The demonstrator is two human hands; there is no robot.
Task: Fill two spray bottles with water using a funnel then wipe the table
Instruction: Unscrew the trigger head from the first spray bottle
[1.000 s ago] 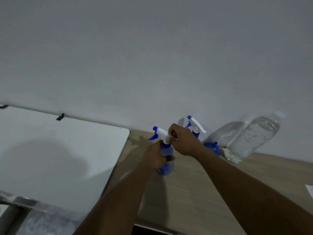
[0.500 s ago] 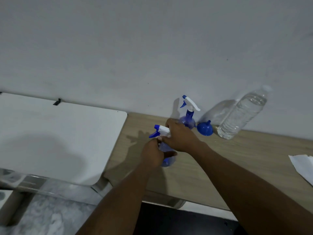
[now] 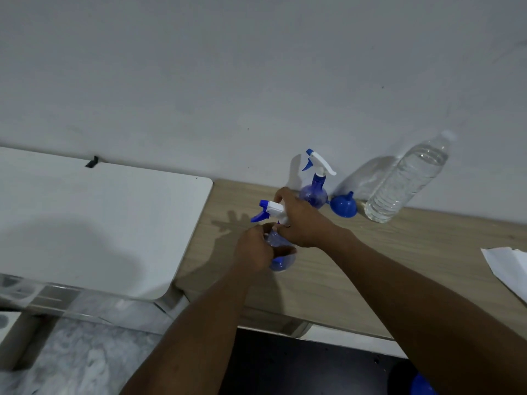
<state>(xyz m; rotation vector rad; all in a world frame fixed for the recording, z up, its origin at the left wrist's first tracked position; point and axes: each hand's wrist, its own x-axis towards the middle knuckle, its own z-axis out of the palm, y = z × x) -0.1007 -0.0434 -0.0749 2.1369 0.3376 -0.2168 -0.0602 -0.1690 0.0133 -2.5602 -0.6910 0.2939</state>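
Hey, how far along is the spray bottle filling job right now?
Nothing looks done yet: the water bottle stands capped and looks full, the funnel lies unused beside the far spray bottle, its head on. In hand: the left hand holds the near spray bottle, the right hand grips its trigger head. Left: filling both, wiping the table.

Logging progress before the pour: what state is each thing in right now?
Near spray bottle: head on, held.
Left hand: grips its body.
Right hand: grips its head.
Far spray bottle: upright, head on.
Funnel: on table, spout up.
Water bottle: upright, capped, mostly full.
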